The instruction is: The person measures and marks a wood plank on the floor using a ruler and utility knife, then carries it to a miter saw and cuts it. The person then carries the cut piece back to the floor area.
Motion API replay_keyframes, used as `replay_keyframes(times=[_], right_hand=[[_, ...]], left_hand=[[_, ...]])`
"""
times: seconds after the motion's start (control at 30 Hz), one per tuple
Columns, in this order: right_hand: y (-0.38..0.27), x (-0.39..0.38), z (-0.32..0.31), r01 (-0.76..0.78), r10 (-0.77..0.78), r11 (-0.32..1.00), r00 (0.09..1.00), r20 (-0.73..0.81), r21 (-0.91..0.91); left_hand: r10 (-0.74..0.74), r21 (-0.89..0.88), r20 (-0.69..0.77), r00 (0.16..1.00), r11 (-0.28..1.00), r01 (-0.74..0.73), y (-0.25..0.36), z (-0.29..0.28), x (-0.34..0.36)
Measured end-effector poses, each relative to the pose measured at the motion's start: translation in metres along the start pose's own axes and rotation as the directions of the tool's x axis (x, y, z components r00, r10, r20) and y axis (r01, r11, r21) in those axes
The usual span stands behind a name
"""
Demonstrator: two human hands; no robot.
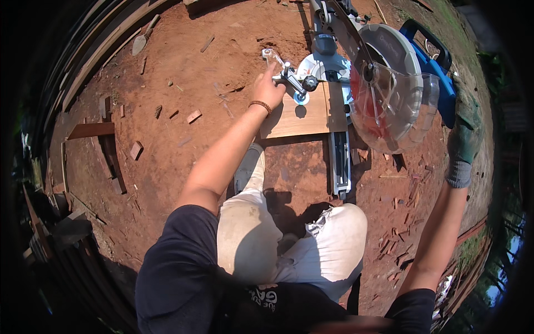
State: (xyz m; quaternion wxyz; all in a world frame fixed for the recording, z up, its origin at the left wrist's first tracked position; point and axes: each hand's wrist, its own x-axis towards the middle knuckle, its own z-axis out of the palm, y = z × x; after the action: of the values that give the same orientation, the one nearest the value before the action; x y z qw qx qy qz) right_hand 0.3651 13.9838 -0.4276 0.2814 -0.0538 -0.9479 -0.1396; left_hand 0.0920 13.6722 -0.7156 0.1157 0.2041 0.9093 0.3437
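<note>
A flat wooden board (303,117) lies on the bed of a blue and grey mitre saw (325,44). The saw's hold-down clamp (300,80), with a black knob, stands over the board. My bare left hand (267,89) grips the board's far left corner beside the clamp, index finger reaching along the fence; some fingers are hidden. At the right, my right hand (466,131), in a green glove with a grey cuff, is closed around the saw's blue handle (445,97). The saw head is raised, its round blade (378,106) behind a clear guard.
A grey slide rail (340,167) runs from the saw toward my knees. Wood offcuts (194,116) and a trowel (143,38) lie on the red dirt. Long timber (105,44) is stacked at the left, with more boards (83,267) at the lower left.
</note>
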Motion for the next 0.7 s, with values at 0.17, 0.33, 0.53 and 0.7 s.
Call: replay_keyframes(times=[0.17,0.33,0.53,0.7], right_hand=[[0.001,-0.002,0.001,-0.037,0.036,0.995,0.999,0.014,0.089],[0.002,-0.003,0.002,-0.084,0.079,0.985,0.996,0.034,0.152],[0.001,-0.003,0.002,-0.027,0.028,0.999,1.0,-0.007,0.044],[0.001,-0.004,0.001,0.025,-0.025,0.995,1.0,0.001,-0.092]], left_hand=[[0.032,-0.3,0.221,0.975,0.953,0.037,0.002,-0.008,0.038],[0.071,-0.113,0.278,0.958,0.993,-0.041,0.008,0.003,0.067],[0.176,-0.188,0.509,0.843,0.978,-0.091,-0.003,-0.006,0.087],[-0.133,-0.505,0.599,0.79,0.703,0.501,-0.017,-0.019,0.106]])
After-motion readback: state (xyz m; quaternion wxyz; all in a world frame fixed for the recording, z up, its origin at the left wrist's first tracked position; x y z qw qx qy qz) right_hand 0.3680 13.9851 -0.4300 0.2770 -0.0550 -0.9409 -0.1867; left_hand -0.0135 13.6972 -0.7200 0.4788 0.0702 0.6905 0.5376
